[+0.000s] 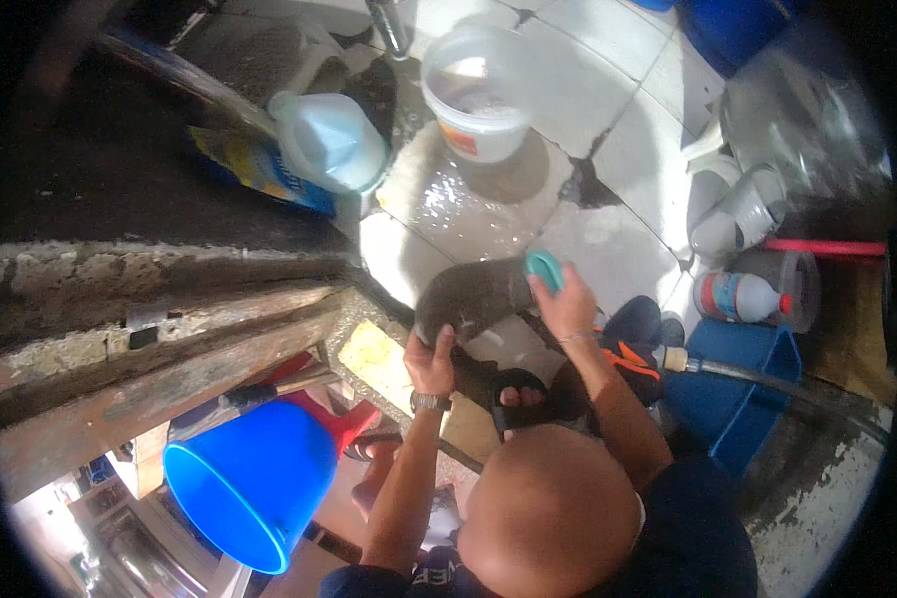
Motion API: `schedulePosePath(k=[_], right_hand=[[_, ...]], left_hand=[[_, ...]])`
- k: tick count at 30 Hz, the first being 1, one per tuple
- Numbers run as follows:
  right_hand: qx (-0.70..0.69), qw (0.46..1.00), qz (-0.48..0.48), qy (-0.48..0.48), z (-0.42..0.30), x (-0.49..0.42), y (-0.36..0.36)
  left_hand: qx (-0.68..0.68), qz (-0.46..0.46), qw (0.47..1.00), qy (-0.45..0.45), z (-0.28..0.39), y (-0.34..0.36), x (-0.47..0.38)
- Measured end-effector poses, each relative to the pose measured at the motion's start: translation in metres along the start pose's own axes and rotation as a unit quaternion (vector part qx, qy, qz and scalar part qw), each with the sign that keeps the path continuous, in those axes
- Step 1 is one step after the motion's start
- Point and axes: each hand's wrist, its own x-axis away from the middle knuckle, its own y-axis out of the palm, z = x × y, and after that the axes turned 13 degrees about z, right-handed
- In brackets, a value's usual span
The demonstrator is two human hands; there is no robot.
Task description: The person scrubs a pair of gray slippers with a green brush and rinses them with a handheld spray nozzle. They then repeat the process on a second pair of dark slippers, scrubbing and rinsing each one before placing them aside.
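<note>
My left hand [430,368], with a metal-banded watch on its wrist, grips the near left end of a dark, curved, flexible-looking piece [475,299] whose kind I cannot tell. At its right end, my right hand [568,305] holds a small teal oval scrubber [543,270], either a brush or a sponge. The scrubber touches or nearly touches the dark piece. Below, a foot in a black sandal [522,400] shows between my forearms. Beyond the hands, a clear plastic bucket [482,138] with foamy liquid stands on wet white tiles [456,202].
A translucent jug [331,142] stands back left beside a blue-and-yellow packet [261,168]. A blue bucket [261,478] lies tilted at lower left. On the right are a white bottle with a red cap [740,297], a hose [755,374] and a blue plastic container [725,396].
</note>
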Motion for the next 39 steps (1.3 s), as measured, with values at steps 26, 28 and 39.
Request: schedulePosePath(k=[26, 28, 39], right_hand=[[-0.033, 0.985, 0.03, -0.165, -0.033, -0.011, 0.024], [-0.033, 0.964, 0.01, -0.262, -0.035, -0.013, 0.022], [0.013, 0.974, -0.044, -0.224, -0.056, -0.019, -0.002]], left_hand=[[0.293, -0.166, 0.91, -0.24, 0.005, 0.03, -0.027], [0.371, -0.151, 0.874, -0.276, 0.01, 0.035, -0.028], [0.435, -0.151, 0.806, -0.371, 0.014, 0.067, -0.018]])
